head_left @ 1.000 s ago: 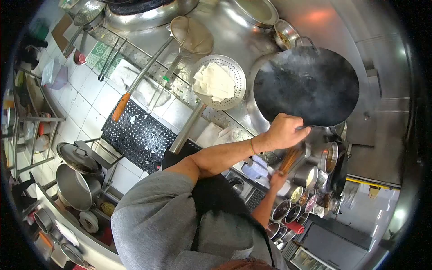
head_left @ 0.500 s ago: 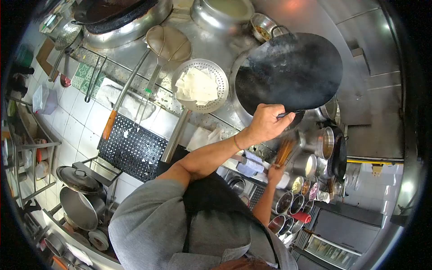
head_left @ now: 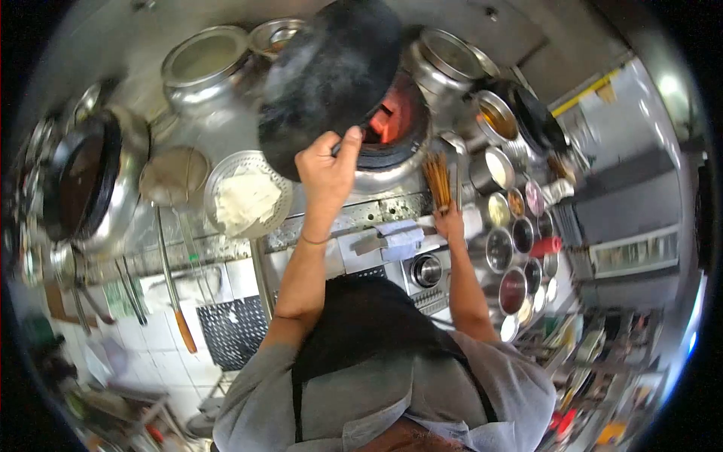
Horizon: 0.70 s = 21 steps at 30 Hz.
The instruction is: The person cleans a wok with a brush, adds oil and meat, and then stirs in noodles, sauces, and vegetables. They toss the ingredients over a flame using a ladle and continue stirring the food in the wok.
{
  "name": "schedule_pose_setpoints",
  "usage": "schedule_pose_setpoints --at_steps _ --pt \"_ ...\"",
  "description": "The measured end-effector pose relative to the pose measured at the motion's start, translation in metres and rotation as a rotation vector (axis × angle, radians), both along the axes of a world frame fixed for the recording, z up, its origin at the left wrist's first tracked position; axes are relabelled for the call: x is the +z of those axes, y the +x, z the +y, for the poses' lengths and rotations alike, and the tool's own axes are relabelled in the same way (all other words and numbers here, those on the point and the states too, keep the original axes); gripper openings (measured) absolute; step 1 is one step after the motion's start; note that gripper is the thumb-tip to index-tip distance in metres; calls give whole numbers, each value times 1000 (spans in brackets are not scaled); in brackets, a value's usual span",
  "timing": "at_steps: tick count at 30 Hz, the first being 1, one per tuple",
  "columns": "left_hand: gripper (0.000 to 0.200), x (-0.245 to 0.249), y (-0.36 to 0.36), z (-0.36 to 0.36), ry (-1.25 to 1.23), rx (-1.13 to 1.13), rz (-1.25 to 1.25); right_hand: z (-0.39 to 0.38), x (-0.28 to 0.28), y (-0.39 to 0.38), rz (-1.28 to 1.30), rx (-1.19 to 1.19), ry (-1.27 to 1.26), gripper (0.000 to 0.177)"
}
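Note:
My left hand (head_left: 329, 167) is closed on the near handle of a black wok (head_left: 331, 83). The wok is tilted and lifted partly off its burner, and a faint haze hangs over it. Red glow shows in the burner opening (head_left: 403, 113) to the right of the wok. In my right hand (head_left: 449, 224) is a bamboo wok brush (head_left: 437, 178), its bristles pointing away from me. A folded pale blue cloth (head_left: 401, 239) lies on the stove's front edge between my arms. Left of the wok, a perforated ladle (head_left: 252, 162) holds white flat pieces (head_left: 245, 200).
A mesh skimmer (head_left: 175, 175) lies left of the ladle. A second wok (head_left: 83, 177) sits at far left. Metal pots (head_left: 205, 64) stand behind. At right are a pot of white liquid (head_left: 497, 167), an amber liquid pot (head_left: 495, 117) and several seasoning containers (head_left: 498, 248).
My left hand has raised and tilted the wok, uncovering the glowing burner. The brush in my right hand has come nearer to the burner. The camera view has turned.

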State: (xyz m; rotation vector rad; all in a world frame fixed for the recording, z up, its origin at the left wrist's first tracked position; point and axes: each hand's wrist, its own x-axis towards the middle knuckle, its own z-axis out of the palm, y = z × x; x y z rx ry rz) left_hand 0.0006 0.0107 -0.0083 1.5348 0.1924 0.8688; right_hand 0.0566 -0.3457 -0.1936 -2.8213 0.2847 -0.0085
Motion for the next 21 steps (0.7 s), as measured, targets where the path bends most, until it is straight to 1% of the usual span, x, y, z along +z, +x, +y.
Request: schedule_pose_setpoints --at_steps 2,3,5,6,8,9,10,11,12,14,16,17,18,20,21 --pt "44 -5 4 -2 130 2 60 -14 -3 5 -140 199 73 47" --pt "43 -10 6 -6 245 30 43 -20 -2 3 -142 189 83 47" --pt "40 -22 7 -12 441 85 44 -23 11 8 112 -87 891 32" --pt "38 -28 4 -13 499 62 81 -9 46 -3 183 -198 1063 26" --pt "37 -36 -1 -17 572 21 101 -4 71 -8 49 -138 1201 24" --pt "37 -39 0 -20 569 49 117 -2 88 -3 36 -82 1309 24" --pt "34 -41 -1 -24 647 5 151 -1 104 -1 26 -34 1420 24" --pt "32 -44 -1 -29 726 -43 182 8 121 9 -14 -104 1509 25" --pt "32 -48 -1 -34 726 -26 192 2 127 26 21 -71 1657 28" --pt "28 -59 4 -47 934 -72 249 13 147 59 95 -29 1987 32" --pt "24 -70 10 -64 1073 -88 340 36 169 81 281 50 2102 34" --pt "23 -74 15 -71 1080 -97 348 35 158 103 360 158 2097 35" --pt "23 -74 20 -77 1090 -109 356 40 152 121 382 273 1981 35" --pt "23 -72 35 -86 1094 -110 387 72 167 127 414 299 1622 29" --pt "24 -72 43 -90 1078 -122 423 90 173 129 454 367 1460 33"
